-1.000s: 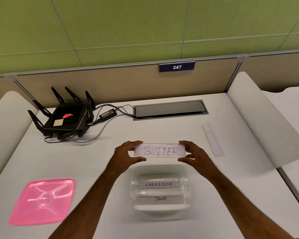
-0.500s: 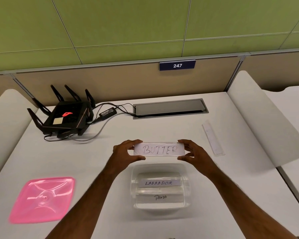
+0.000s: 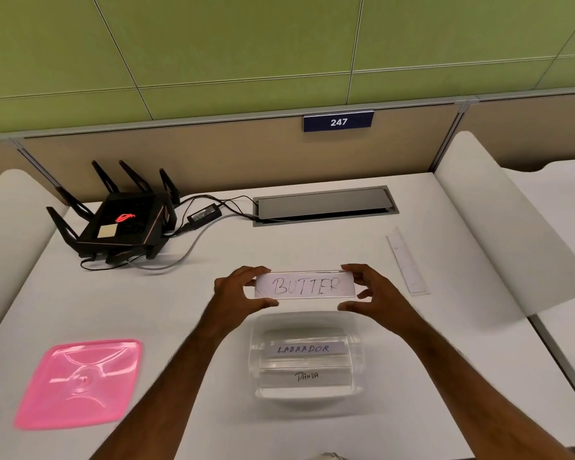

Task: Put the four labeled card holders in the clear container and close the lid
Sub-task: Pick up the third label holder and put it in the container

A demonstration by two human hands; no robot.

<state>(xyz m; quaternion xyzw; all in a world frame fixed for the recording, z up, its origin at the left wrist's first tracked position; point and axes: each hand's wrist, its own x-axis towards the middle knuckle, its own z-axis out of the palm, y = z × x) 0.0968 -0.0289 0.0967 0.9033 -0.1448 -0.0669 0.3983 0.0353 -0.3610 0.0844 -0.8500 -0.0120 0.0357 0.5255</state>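
- BUTTER card holder (image 3: 305,286) was pinched at both short ends: your left hand (image 3: 236,293) gripped its left end between thumb and fingers, and your right hand (image 3: 370,290) gripped the right end the same way, both clamped on it.
- Compared with the moment before, little had changed: you had kept the holder level, label facing you, in the air just beyond the far rim of the clear container (image 3: 307,355), and your grip had not shifted. It had not yet started down.
- Below your wrists, the container sat open on the counter (image 3: 429,360), with the LABRADOR holder (image 3: 303,348) lying in its far half and the PANDA holder (image 3: 307,376) in its near half, side by side.
- That made two holders in, a third in your hands. A pale strip (image 3: 408,264) lay on the counter off to your right, well apart from the container; it looked like the fourth holder, though no label could be read on it.
- The pink lid (image 3: 78,383) lay flat on the counter to your left, untouched, so closing was still to come.
- Room inside looked tight; I judged BUTTER would have to rest on top of the other two.
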